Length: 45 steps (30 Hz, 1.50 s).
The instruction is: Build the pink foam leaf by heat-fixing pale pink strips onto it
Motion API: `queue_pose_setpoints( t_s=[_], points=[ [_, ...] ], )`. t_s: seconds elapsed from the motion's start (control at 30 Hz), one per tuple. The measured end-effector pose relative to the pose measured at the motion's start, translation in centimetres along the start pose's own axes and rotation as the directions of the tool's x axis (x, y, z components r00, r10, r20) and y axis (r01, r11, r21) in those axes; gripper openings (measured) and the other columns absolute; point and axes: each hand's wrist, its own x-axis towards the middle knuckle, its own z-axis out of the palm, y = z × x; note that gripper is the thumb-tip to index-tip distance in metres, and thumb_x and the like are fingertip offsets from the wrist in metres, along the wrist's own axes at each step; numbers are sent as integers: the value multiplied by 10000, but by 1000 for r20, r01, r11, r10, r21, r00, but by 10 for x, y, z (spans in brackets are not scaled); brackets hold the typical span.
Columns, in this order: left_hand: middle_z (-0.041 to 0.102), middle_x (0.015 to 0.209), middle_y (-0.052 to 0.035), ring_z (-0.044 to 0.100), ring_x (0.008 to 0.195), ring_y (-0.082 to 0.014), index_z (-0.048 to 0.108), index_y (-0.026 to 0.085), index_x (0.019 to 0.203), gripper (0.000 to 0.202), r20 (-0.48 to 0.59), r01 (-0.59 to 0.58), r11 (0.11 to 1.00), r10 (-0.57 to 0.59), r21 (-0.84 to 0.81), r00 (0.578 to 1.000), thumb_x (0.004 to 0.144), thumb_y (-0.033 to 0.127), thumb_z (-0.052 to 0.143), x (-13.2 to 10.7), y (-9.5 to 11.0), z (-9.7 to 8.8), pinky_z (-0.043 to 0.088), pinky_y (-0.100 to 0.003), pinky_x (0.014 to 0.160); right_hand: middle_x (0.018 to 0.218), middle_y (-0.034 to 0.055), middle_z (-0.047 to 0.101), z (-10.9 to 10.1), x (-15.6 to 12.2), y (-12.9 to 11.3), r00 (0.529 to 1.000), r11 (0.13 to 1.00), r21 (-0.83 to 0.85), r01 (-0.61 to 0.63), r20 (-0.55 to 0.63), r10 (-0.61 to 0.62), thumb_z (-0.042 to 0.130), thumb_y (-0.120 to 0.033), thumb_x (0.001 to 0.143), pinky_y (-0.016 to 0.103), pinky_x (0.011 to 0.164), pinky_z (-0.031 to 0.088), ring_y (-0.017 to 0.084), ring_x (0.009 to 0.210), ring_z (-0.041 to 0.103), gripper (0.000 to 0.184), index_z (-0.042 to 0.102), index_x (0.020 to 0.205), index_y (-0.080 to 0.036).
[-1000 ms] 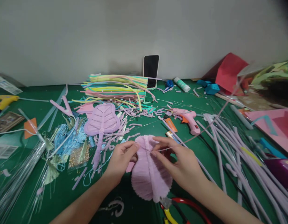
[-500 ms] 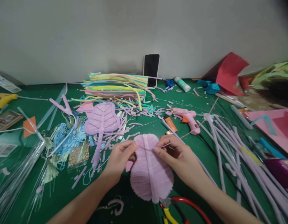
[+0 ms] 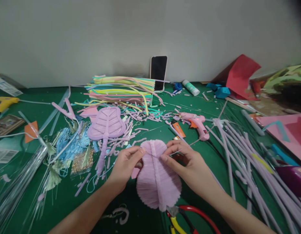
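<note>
Between my hands is a lilac fuzzy leaf-shaped fan [image 3: 146,188], seemingly of chenille stems, with a thick midrib and scalloped edge. My left hand [image 3: 126,165] is closed, thumb and fingers pinching its upper left edge. On the upper right, my right hand [image 3: 186,162] is closed in a pinch on a thin lilac strand [image 3: 196,141] that crosses the midrib; its thumb touches the fan's edge. Below the fan lie pliers [image 3: 174,212] with red and yellow handles. A similar lilac fan [image 3: 106,125] with veins and a wrapped handle rests beyond my left hand.
A pink glue gun [image 3: 196,122] lies right of centre. Bundled coloured chenille stems [image 3: 121,87] and a phone [image 3: 158,73] stand at the back. Loose lilac stems [image 3: 250,169] spread right; blue tassels [image 3: 72,139] and clear sticks [image 3: 23,188] lie left.
The strand across the midrib has been drawn tighter; its loose arc over the fan has shrunk. The fan has shifted very slightly. My left hand keeps its place.
</note>
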Motion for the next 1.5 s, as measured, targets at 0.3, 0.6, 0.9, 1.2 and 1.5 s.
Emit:
queue_pose_setpoints(
  t_s=[0.3,0.6,0.9,1.2,1.5],
  points=[
    [391,572,74,376,518,-50,526,155,685,290,-2,-8,999,8,-31,1000,784,393,657,0,-2,-3,342,-147,500,934,43,597,-2,-5,6,970,980,37,198,-153,-190,697,-256,783,325,825,484,176,951,598,63,661,743,-225],
    [660,1170,-92,601,1073,-217,639,185,1157,385,-145,-327,786,461,525,875,804,338,635,-7,-4,-8,430,-348,971,826,7,568,-4,-18,0,806,856,-80,512,-300,-510,693,-38,725,349,735,480,153,780,578,237,661,835,-245],
    [710,794,-29,635,773,-148,746,197,758,109,-1,-232,969,233,82,973,755,302,714,-25,5,9,494,-222,705,751,-1,579,13,-19,-7,770,801,-198,566,-220,-599,681,-61,745,315,663,485,142,723,578,170,621,788,-214],
    [621,676,17,555,592,-64,651,153,714,213,12,-58,970,62,-238,998,761,346,730,-21,8,2,452,-158,600,906,60,620,18,-14,1,757,712,-323,623,22,-653,563,-34,815,321,752,524,168,854,598,322,617,1071,-221],
    [652,536,22,559,339,-74,596,153,762,187,145,-23,961,66,-276,987,815,316,674,-24,31,-12,385,-124,351,989,71,631,-11,-3,-28,800,747,-428,508,-89,-594,609,-162,841,328,789,513,180,897,605,287,574,1120,-222]
  ],
)
